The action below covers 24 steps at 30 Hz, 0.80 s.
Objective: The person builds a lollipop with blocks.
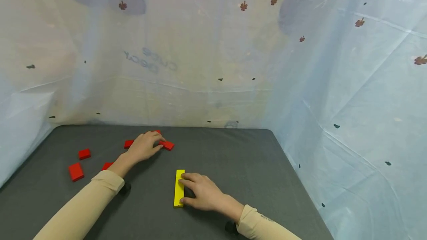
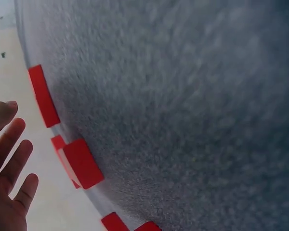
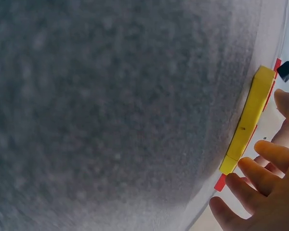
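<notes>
My left hand (image 1: 143,147) reaches over the far part of the dark table, its fingertips close to a red block (image 1: 168,145). In the left wrist view its fingers (image 2: 19,154) are loosely extended, with nothing held between them. A long yellow block (image 1: 179,190) lies lengthwise near the middle of the table. Beside its right edge is my right hand (image 1: 205,193), fingers and thumb spread along it, their tips at the yellow. The right wrist view shows those fingers (image 3: 260,175) relaxed and the yellow bar (image 3: 250,115) with a seam near one end.
More red blocks lie at the left: one red block (image 1: 76,172), another red block (image 1: 85,154) and a red block (image 1: 107,166) partly behind the left forearm. A further red block (image 1: 128,144) sits left of the hand. Printed plastic sheeting (image 1: 207,66) hangs behind the grey table (image 1: 240,151).
</notes>
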### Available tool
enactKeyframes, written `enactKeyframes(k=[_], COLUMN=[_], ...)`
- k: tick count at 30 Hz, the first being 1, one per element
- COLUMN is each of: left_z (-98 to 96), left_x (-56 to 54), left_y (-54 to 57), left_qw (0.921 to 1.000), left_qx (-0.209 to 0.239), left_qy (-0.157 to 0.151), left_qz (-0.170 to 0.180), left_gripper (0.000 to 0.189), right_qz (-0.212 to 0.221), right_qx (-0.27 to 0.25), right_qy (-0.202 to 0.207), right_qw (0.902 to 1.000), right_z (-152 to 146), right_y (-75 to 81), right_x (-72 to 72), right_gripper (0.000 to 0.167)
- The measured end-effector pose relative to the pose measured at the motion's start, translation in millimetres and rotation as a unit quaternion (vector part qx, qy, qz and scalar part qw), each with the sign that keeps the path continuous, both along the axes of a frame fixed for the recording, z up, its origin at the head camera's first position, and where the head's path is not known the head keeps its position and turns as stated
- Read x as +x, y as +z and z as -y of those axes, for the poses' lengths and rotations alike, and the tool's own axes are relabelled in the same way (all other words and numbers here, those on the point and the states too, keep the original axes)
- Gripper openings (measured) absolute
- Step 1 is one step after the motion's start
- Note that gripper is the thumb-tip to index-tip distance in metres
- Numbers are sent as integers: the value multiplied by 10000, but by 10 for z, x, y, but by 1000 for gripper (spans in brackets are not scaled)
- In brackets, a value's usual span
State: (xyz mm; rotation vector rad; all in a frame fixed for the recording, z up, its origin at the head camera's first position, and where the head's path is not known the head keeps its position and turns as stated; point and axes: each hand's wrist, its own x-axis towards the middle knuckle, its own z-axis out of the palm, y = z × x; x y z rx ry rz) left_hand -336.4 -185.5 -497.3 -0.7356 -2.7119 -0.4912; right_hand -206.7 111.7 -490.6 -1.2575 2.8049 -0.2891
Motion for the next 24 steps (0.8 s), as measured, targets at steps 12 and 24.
enactKeyframes(k=[12, 24], left_z=[3, 8], left_x=[-156, -204], left_y=[-100, -186], left_qw=[9992, 9989], left_qx=[-262, -20], left_qy=[-178, -49], left_qz=[244, 468], left_gripper=[24, 22], right_qz=[-10, 122], right_qx=[32, 11], right_qy=[42, -28], right_qw=[10000, 9999], right_z=[2, -7], right_y=[-40, -59], right_x=[25, 2], right_gripper=[57, 57])
